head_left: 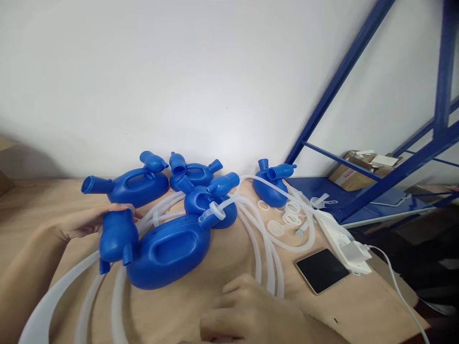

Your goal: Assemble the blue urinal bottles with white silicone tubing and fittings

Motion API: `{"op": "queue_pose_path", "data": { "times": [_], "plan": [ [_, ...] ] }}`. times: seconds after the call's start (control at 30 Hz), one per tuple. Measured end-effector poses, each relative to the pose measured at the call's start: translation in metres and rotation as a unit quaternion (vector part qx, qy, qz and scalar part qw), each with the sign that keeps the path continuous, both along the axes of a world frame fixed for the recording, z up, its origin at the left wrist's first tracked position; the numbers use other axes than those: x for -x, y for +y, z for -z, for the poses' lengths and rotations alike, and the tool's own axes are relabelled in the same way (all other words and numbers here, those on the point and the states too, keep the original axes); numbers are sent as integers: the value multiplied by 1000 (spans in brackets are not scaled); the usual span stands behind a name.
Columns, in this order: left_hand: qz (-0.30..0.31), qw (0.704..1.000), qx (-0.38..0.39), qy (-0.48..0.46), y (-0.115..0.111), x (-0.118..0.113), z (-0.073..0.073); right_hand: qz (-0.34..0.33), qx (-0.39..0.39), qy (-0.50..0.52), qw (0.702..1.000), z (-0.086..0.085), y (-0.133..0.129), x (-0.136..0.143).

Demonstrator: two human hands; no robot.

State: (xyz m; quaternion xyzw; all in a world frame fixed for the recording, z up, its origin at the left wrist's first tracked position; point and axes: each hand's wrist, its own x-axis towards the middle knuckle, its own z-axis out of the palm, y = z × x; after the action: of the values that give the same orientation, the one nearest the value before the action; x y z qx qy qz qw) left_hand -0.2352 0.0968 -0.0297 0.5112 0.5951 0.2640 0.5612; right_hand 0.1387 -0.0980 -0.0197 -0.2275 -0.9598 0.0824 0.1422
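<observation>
My left hand [88, 220] grips a blue plastic urinal cup [119, 234] from behind, its thumb side and fingertips at the cup's upper end. The cup is upright, with short spouts at its lower end. Right beside it lies a blue urinal bottle [168, 251] with a loop handle, its neck joined to a white connector [216, 210] and clear tube. At the bottom of the view my right hand [244, 310], slightly blurred, has its fingers curled over the table. Its underside is hidden, so I cannot tell whether it holds anything.
Several more blue bottles with cups [139, 186] stand along the wall. Translucent tubes [268, 258] loop across the wooden table. White rings and caps [292, 212], a phone [322, 270] and a power strip [340, 241] lie to the right, near a blue metal rack [344, 62].
</observation>
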Motion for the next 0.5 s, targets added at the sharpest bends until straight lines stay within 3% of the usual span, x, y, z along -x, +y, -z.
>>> {"op": "queue_pose_path", "data": {
  "times": [0.07, 0.2, 0.33, 0.43, 0.5],
  "plan": [
    [11, 993, 88, -84, 2, -4, 1, -11, 4, 4, 1000, 2, 0, 0],
    [-53, 986, 72, -142, 7, -4, -3, -41, 11, -13, 999, 5, 3, 1],
    [-122, 972, 56, -191, 7, -5, -17, -42, 7, -28, 999, 9, 8, 3],
    [-179, 956, 12, -232, -2, -13, -26, -63, 26, -37, 997, 10, 11, 5],
    [-224, 933, -71, -273, -8, -18, -27, -75, 43, -53, 995, 10, 13, 6]
  ]
}}
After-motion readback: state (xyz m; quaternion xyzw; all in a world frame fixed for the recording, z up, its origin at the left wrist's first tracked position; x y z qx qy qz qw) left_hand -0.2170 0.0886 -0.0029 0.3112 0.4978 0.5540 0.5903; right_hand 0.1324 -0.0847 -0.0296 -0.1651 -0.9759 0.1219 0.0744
